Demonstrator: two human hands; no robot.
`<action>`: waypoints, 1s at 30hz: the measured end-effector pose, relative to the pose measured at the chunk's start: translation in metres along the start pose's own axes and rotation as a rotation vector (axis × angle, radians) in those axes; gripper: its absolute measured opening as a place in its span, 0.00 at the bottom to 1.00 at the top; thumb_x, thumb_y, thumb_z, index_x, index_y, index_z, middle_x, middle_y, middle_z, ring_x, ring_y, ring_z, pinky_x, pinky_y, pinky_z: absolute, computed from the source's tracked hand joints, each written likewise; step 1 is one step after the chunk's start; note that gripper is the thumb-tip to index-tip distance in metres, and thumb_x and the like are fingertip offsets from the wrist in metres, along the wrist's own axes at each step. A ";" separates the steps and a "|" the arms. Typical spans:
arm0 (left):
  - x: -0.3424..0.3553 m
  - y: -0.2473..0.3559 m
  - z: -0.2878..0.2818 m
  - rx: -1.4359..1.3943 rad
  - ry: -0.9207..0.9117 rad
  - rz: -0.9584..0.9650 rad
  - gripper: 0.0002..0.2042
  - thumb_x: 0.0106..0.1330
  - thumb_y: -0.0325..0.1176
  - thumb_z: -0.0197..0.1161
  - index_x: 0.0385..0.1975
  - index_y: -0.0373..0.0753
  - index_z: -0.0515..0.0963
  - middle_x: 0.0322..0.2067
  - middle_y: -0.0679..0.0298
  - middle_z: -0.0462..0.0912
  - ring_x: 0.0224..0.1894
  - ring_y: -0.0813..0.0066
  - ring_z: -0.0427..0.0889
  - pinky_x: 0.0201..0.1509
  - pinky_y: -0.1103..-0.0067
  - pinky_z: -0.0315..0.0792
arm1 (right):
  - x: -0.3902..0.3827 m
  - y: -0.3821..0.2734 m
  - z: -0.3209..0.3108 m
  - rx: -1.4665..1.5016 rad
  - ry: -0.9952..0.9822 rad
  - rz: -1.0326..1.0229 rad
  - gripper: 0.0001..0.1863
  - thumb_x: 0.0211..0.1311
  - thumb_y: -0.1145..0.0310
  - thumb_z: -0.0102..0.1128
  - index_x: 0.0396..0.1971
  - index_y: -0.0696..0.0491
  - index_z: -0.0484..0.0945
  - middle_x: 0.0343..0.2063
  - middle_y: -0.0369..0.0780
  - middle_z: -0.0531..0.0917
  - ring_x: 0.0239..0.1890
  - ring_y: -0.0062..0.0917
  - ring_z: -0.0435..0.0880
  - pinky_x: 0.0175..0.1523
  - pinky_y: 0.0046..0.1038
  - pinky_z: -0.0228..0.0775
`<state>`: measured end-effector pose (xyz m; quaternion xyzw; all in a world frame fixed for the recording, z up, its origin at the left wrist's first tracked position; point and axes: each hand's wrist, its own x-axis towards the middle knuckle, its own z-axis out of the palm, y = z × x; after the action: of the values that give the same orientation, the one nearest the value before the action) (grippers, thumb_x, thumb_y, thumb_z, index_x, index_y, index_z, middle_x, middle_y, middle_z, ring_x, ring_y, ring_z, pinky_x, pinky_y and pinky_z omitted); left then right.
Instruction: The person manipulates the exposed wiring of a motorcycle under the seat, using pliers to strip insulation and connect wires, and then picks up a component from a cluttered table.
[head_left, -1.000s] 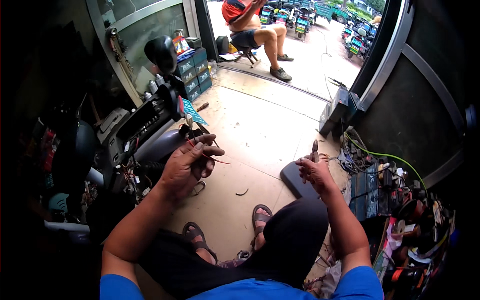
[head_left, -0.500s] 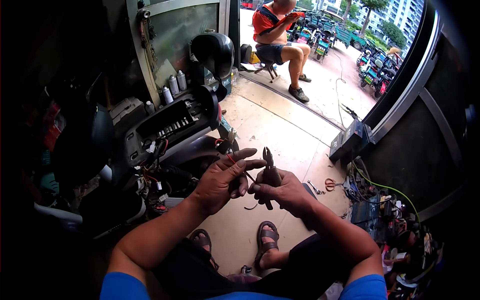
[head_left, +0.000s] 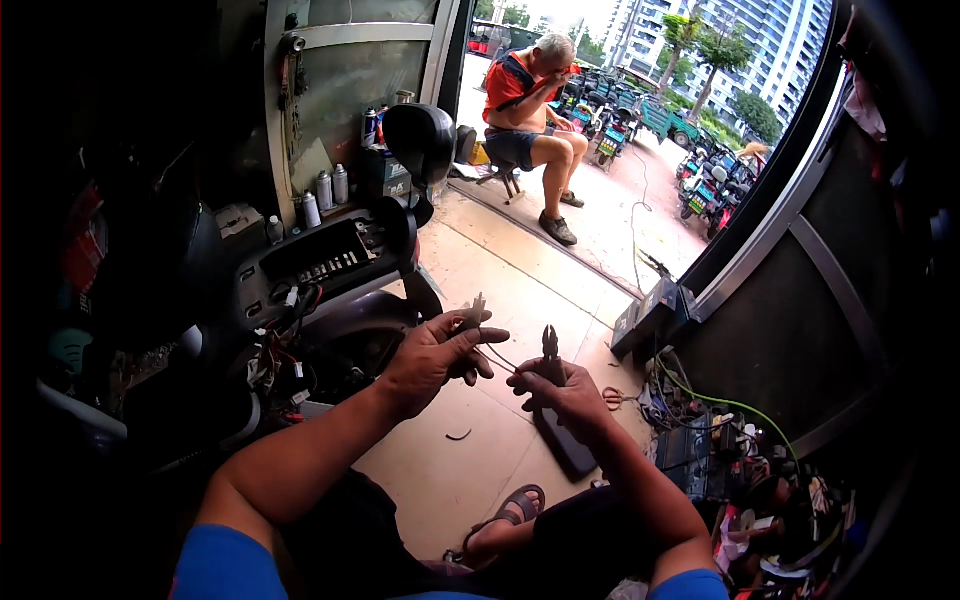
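Between my two hands stretches a thin wire (head_left: 503,361). My left hand (head_left: 430,362) pinches its left end, with some fingers stretched out to the right. A small pale-tipped piece, perhaps a connector (head_left: 476,312), shows at that hand's upper fingers; whether it is held is unclear. My right hand (head_left: 565,395) is closed round a pair of pliers (head_left: 550,345), jaws pointing up, and its thumb and fingertips also meet the wire's other end. The palm hides most of the plier handles.
A partly stripped scooter body (head_left: 330,262) with loose wiring stands left. Scissors (head_left: 613,398), a dark flat case (head_left: 565,445) and a wire scrap (head_left: 458,436) lie on the floor. Batteries (head_left: 655,312) and cluttered parts are at right. A person (head_left: 525,120) sits in the doorway.
My hands have drawn a little apart, and the pliers now stand away from my left fingers. The whole view has shifted. The seated person's head is higher, one hand at the face.
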<state>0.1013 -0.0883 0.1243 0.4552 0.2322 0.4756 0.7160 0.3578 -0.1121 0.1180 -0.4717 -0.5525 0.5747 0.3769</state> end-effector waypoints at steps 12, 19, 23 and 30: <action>-0.007 -0.024 0.025 0.552 -0.026 0.072 0.12 0.75 0.37 0.64 0.48 0.35 0.85 0.34 0.67 0.87 0.31 0.83 0.84 0.32 0.84 0.75 | -0.005 -0.021 0.025 0.032 0.084 -0.131 0.17 0.67 0.58 0.73 0.45 0.56 0.82 0.28 0.32 0.82 0.27 0.13 0.75 0.28 0.18 0.65; 0.004 -0.036 0.028 0.950 -0.109 0.125 0.08 0.74 0.32 0.63 0.46 0.37 0.83 0.32 0.60 0.88 0.32 0.74 0.86 0.36 0.76 0.77 | -0.013 -0.008 -0.006 0.151 0.129 -0.165 0.16 0.69 0.58 0.70 0.39 0.58 0.81 0.24 0.34 0.79 0.24 0.16 0.76 0.25 0.21 0.64; -0.002 -0.036 0.047 1.326 -0.054 0.332 0.10 0.74 0.36 0.62 0.50 0.42 0.80 0.30 0.54 0.86 0.31 0.55 0.87 0.34 0.67 0.77 | -0.017 0.001 -0.013 0.135 0.120 -0.113 0.16 0.70 0.59 0.70 0.37 0.58 0.81 0.23 0.34 0.79 0.23 0.17 0.75 0.24 0.22 0.64; -0.002 -0.040 0.043 1.652 -0.019 0.498 0.09 0.71 0.37 0.63 0.46 0.44 0.84 0.24 0.57 0.84 0.26 0.54 0.84 0.28 0.65 0.75 | -0.016 -0.005 -0.005 0.126 0.165 -0.049 0.14 0.69 0.61 0.71 0.36 0.58 0.82 0.26 0.35 0.81 0.27 0.17 0.76 0.34 0.24 0.71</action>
<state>0.1521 -0.1142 0.1099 0.8716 0.3913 0.2936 0.0323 0.3668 -0.1257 0.1251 -0.4790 -0.4937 0.5580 0.4641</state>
